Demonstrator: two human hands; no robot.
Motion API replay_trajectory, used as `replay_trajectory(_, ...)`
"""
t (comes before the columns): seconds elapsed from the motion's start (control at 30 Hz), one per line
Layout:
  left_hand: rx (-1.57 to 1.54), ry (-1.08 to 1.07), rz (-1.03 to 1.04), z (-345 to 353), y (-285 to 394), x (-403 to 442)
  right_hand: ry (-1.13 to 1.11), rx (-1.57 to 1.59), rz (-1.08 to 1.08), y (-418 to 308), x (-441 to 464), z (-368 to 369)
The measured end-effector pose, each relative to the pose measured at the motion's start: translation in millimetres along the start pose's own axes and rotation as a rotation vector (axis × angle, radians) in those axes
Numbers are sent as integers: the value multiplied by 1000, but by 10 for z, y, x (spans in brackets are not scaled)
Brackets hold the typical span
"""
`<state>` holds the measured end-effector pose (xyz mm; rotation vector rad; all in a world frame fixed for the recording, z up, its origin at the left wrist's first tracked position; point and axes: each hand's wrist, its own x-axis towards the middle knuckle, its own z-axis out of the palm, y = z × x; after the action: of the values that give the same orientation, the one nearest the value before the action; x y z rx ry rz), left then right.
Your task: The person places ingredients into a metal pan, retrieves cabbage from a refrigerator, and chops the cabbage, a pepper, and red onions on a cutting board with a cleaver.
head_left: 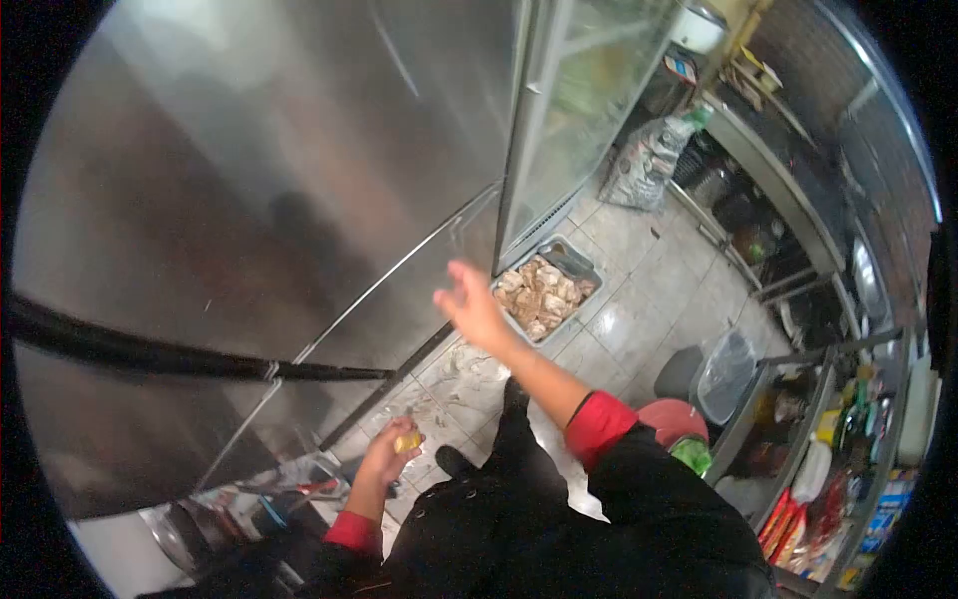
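My left hand (382, 454) is low in front of my body, its fingers closed around a small yellow rounded thing (407, 441), whose kind I cannot make out. My right hand (472, 307) is stretched forward with its fingers apart and nothing in them. It is raised near the lower part of a large stainless-steel door (289, 200); whether it touches the steel I cannot tell. Just beyond that hand, a grey plastic crate (596, 290) stands on the floor, filled with pale brown lumpy pieces (539, 295).
A glass-door fridge (589, 110) adjoins the steel doors. A full plastic sack (644, 165) lies on the tiled floor (631, 324). At right are a lined grey bin (684, 377), a pink bucket (671, 417) and shelves (788, 439) of packets. Metal pans (165, 534) sit at lower left.
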<state>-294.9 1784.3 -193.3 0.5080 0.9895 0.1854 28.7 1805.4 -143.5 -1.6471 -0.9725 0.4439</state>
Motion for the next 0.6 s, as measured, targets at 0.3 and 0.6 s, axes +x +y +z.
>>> replay_trajectory(0.3, 547, 86, -180, 847, 228, 774, 653, -104, -259, -879, 2627, -1763)
replay_trajectory(0.6, 930, -120, -129, 2191, 704, 1589, 614, -231, -193, -962, 2810, -1832)
